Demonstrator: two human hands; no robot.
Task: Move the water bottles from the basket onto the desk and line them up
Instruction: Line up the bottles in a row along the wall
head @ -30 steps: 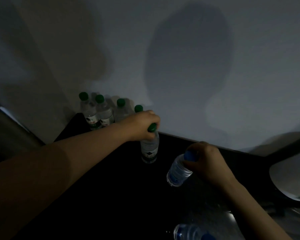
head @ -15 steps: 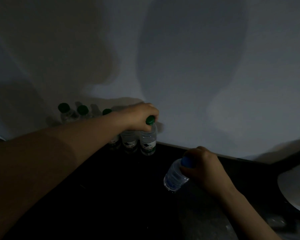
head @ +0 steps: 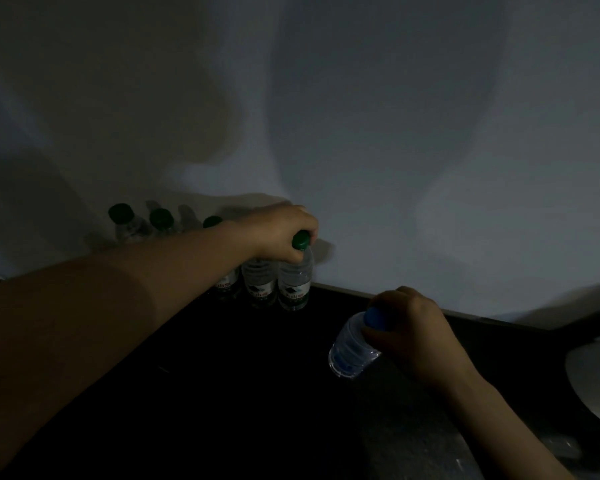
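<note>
Water bottles (head: 258, 280) stood in a row on the worktop (head: 222, 393) against the wall (head: 395, 133), left hand (head: 278, 233) gripping the last one's green cap (head: 300, 240), right hand (head: 413, 330) holding a tilted blue-capped bottle (head: 352, 348) out from the wall, not yet lined up.

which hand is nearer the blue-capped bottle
Right. The right hand holds the blue-capped bottle by its cap; the left hand is off at the wall, gripping a green-capped bottle.
</note>
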